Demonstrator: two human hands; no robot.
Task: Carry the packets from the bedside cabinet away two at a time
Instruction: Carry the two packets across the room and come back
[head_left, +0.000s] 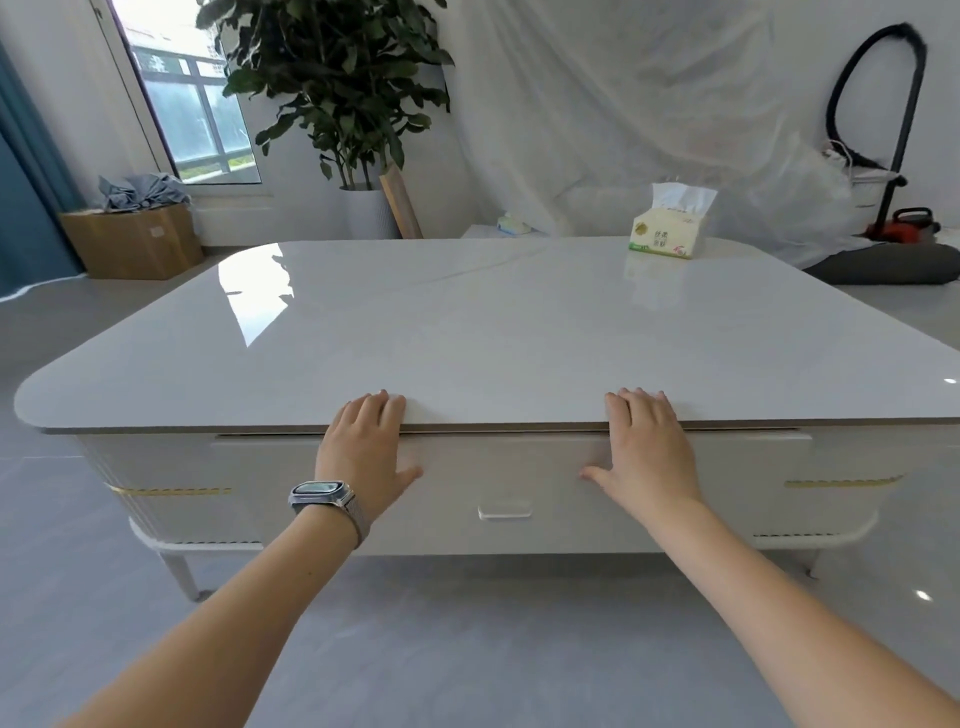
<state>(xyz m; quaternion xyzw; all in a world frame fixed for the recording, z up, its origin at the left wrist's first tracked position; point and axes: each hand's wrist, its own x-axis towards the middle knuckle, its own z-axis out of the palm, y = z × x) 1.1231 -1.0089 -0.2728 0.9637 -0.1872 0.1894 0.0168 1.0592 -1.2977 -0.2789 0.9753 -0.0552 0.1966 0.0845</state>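
Observation:
A low white table with a glossy top fills the middle of the view. A wide drawer with a small clear handle sits shut in its front. My left hand, with a watch on the wrist, lies flat against the drawer front, fingers reaching up over the table's edge. My right hand lies flat the same way further right. Neither hand holds anything. A pack of tissues stands at the far right of the tabletop. No other packets and no bedside cabinet are in view.
A potted plant stands behind the table beside a window. A cardboard box with cloth in it sits on the floor at left. Plastic sheeting covers things at the back right, near a vacuum cleaner. Grey floor surrounds the table.

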